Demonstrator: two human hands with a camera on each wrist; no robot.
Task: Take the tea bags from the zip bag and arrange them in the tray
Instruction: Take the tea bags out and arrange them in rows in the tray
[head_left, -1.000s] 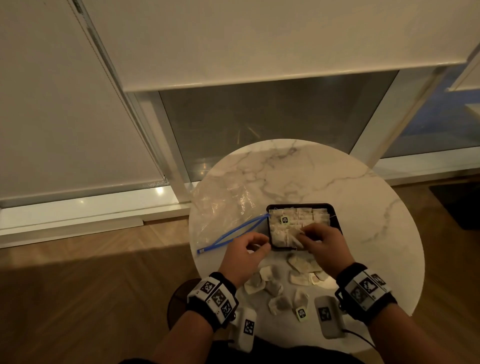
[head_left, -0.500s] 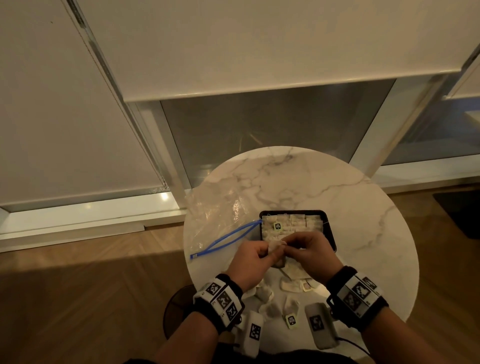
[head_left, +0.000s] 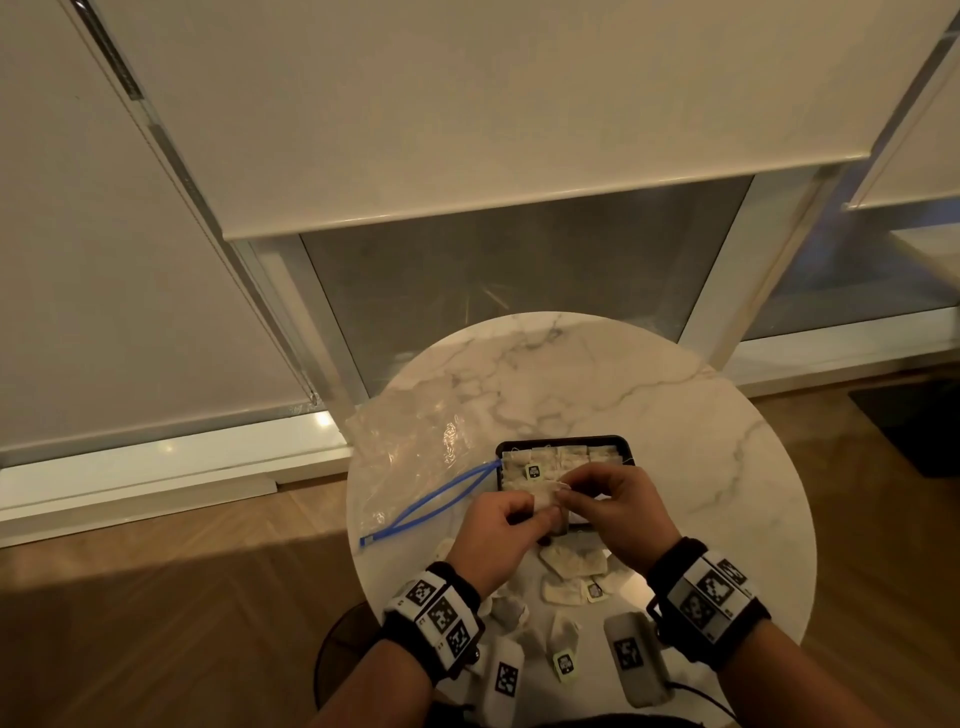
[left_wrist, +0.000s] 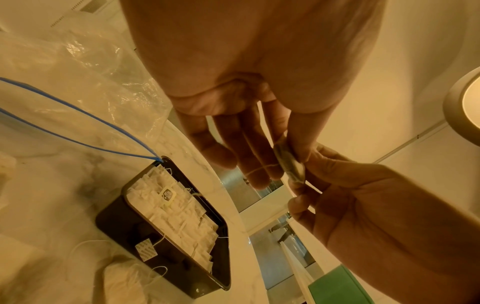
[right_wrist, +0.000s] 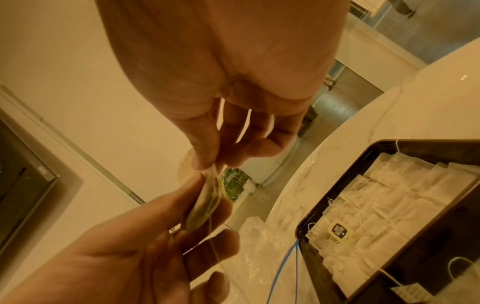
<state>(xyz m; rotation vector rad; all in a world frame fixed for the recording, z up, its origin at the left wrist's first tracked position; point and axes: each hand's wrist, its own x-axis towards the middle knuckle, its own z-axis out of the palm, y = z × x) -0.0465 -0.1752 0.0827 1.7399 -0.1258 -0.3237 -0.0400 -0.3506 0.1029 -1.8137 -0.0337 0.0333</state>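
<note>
Both hands hold one tea bag (head_left: 545, 500) (left_wrist: 289, 164) (right_wrist: 205, 203) in the air just above the near edge of the black tray (head_left: 563, 441). My left hand (head_left: 498, 530) pinches it between thumb and forefinger, and my right hand (head_left: 608, 506) pinches its other end; its thin string hangs down. The tray (left_wrist: 166, 265) (right_wrist: 337, 170) carries rows of pale tea bags (left_wrist: 179, 214) (right_wrist: 389, 197) along its far side. The clear zip bag (head_left: 415, 457) with a blue zipper lies flat to the left of the tray, its mouth touching the tray's corner.
Several loose tea bags (head_left: 566, 577) lie on the round marble table (head_left: 701, 452) between my wrists and the tray. Two small tagged white devices (head_left: 636, 657) sit at the near edge. Window frames and blinds stand beyond the table; wooden floor surrounds it.
My right hand left the tray and met the left hand. Both now pinch one tea bag lifted above the tray's near edge.
</note>
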